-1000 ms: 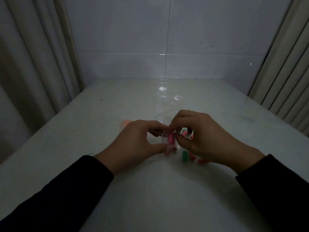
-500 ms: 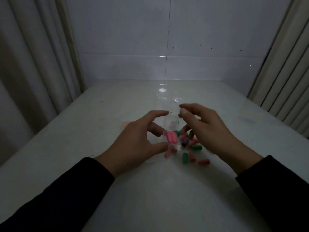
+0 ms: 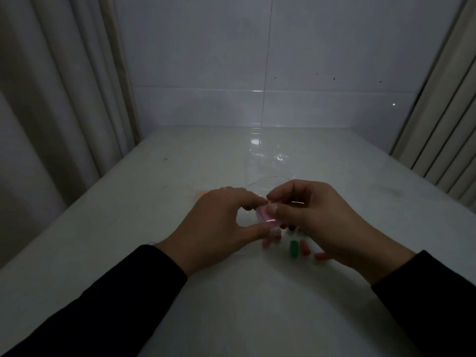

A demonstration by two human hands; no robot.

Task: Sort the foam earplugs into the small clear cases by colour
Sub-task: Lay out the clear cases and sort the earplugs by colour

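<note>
Both hands, left hand (image 3: 219,222) and right hand (image 3: 316,217), pinch a clear case (image 3: 266,215) apparently holding pink earplugs; at its 5 o'clock, green (image 3: 293,249) and red earplugs (image 3: 304,248) lie unsorted on the table (image 3: 257,305)

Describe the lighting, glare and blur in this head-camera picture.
Head view: dim overall; bright glare on the table near the wall; the clear case between the left hand and right hand is faint and soft; the green earplug is slightly blurred; wide-angle bending tilts the curtains.

Head view, forward-down (close) over table (image 3: 159,253)
</note>
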